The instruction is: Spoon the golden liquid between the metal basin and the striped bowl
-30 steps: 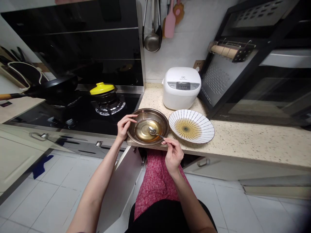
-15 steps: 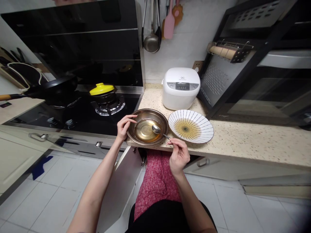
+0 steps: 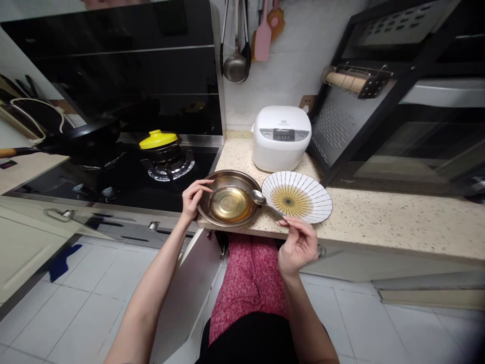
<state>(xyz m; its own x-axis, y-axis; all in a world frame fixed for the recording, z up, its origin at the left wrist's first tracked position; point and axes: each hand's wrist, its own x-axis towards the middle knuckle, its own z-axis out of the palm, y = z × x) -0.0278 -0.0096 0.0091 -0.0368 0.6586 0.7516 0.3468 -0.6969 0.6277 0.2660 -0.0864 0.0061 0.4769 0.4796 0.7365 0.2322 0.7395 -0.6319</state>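
A shallow metal bowl (image 3: 229, 221) stands at the counter's front edge, with a pool of yellowish liquid in its bottom. My left hand (image 3: 194, 197) grips its left rim, fingers reaching over the inside. Between thumb and fingertips, my right hand (image 3: 299, 246) pinches the handle of a metal spoon (image 3: 259, 197). The spoon's head is over the bowl's right rim, close to a plate; whether it holds liquid I cannot make out. That white plate (image 3: 321, 203) with dark radiating lines sits right of the bowl, yellowish liquid pooled in its centre.
Behind the plate is a white rice cooker (image 3: 281, 151). On the stove at left are a yellow-lidded pot (image 3: 159, 140) and a black wok (image 3: 93, 141). A cabinet door (image 3: 191, 288) hangs ajar below the counter. A dark rack (image 3: 337, 121) stands at right.
My right hand has carried the spoon rightward, from over the liquid in the bowl to the bowl's right rim beside the plate. My left hand stays on the bowl.
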